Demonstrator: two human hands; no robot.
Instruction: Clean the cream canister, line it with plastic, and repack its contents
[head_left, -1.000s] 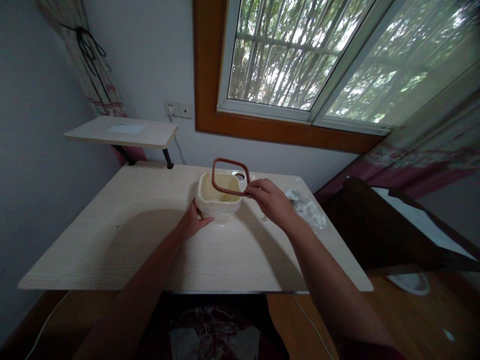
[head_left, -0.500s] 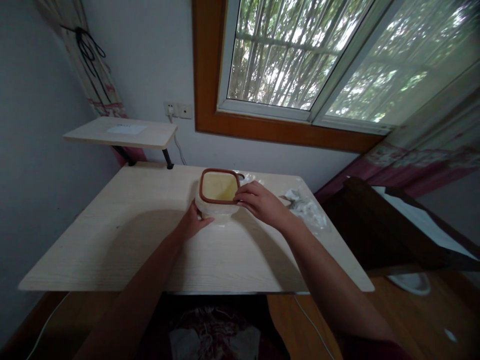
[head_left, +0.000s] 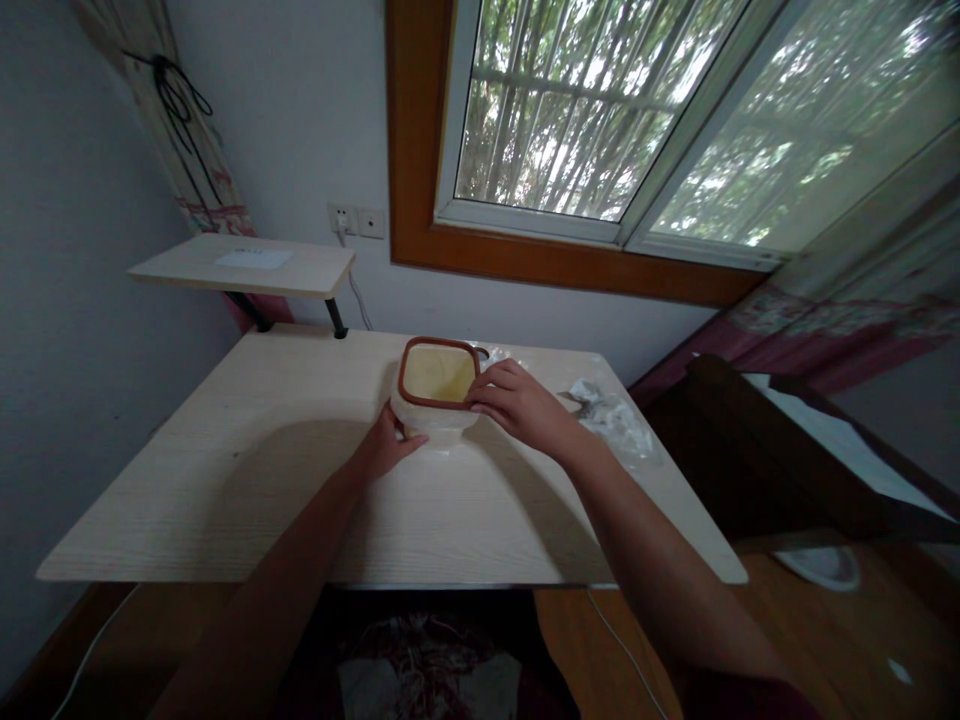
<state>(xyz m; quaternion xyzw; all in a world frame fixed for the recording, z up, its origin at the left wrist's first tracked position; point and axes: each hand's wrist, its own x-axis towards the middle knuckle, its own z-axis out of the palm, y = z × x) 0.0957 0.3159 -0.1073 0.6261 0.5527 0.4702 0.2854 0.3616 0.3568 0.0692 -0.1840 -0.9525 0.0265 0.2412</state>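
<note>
A squarish cream container [head_left: 435, 420] with a brown rim stands near the middle of the table, its pale yellowish inside turned up toward me. My left hand [head_left: 381, 442] is wrapped round its lower left side, the thumb lying along the front near the base. With bent fingers, my right hand [head_left: 510, 402] grips the brown rim at the right front corner. The fingertips of the right hand are partly hidden, so I cannot tell whether they also hold something small. Behind the right hand, a small dark loop sticks out at the container's back right.
Crumpled clear plastic wrapping [head_left: 615, 420] lies on the table's right side, and more clear plastic [head_left: 501, 355] sits behind the container. A raised shelf [head_left: 247, 265] with a paper label stands at the back left. Right of the table is a dark piece of furniture [head_left: 780, 460].
</note>
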